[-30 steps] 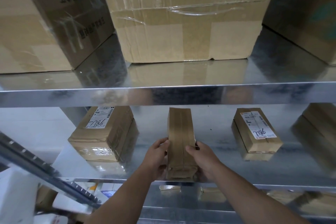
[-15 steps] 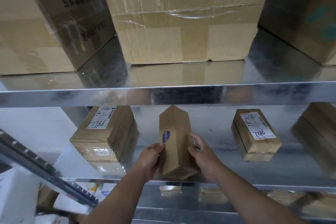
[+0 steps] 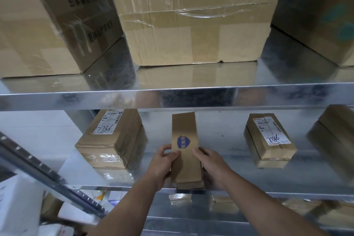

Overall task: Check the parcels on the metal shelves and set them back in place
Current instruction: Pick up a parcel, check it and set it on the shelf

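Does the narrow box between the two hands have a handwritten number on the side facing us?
No, the narrow box shows only a blue shield sticker, with no handwriting on that face.

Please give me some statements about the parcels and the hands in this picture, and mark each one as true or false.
1. Both hands hold the narrow parcel. True: left hand and right hand grip its sides.
2. Its upper face shows a blue badge. True.
3. The parcel to its right has no label. False: it has a white label with handwritten digits.
4. The upper shelf is bare. False: large cartons stand on it.
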`<action>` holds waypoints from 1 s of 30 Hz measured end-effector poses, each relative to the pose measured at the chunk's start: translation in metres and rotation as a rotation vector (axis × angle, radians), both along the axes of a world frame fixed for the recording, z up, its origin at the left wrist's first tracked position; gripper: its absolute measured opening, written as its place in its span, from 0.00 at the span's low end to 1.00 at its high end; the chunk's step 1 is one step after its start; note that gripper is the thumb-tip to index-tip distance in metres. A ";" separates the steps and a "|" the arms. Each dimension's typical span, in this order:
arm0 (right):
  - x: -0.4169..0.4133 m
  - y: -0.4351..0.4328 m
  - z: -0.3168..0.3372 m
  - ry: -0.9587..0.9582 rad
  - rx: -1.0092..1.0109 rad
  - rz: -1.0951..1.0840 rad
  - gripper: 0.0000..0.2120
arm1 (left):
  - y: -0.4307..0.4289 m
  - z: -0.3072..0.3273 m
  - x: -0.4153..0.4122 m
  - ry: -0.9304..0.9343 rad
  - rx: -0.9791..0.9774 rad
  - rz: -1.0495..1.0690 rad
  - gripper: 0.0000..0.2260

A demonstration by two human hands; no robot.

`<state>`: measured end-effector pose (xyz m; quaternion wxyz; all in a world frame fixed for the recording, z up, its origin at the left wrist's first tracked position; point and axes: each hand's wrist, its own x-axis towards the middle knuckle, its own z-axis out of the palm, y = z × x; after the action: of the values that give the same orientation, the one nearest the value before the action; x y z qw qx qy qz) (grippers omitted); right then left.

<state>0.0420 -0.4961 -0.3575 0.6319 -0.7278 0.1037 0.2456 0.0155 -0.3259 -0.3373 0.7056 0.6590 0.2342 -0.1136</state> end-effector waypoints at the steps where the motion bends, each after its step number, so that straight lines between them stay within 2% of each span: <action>1: 0.000 0.002 -0.002 0.009 -0.009 0.003 0.23 | -0.001 0.000 0.001 -0.001 0.019 -0.006 0.09; 4: 0.003 0.004 -0.012 0.033 -0.027 -0.022 0.31 | -0.004 -0.005 0.003 0.014 0.074 -0.030 0.10; 8: 0.006 0.005 -0.020 0.042 -0.077 -0.034 0.34 | -0.006 -0.012 0.008 0.049 0.123 -0.061 0.13; 12: 0.006 0.004 -0.021 0.066 -0.084 -0.045 0.30 | -0.007 -0.017 0.012 0.066 0.180 -0.078 0.15; 15: 0.006 0.003 -0.020 0.067 -0.109 -0.034 0.20 | -0.008 -0.020 0.014 0.071 0.211 -0.088 0.16; 24: 0.010 0.009 -0.014 0.021 -0.211 -0.035 0.13 | -0.012 -0.019 0.021 0.092 0.305 -0.114 0.17; 30: 0.010 0.010 -0.015 -0.013 -0.232 -0.040 0.11 | -0.015 -0.019 0.024 0.096 0.343 -0.126 0.15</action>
<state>0.0523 -0.4858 -0.3726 0.5490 -0.7952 0.1421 0.2146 0.0396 -0.3414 -0.3564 0.5622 0.7769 0.2419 -0.1474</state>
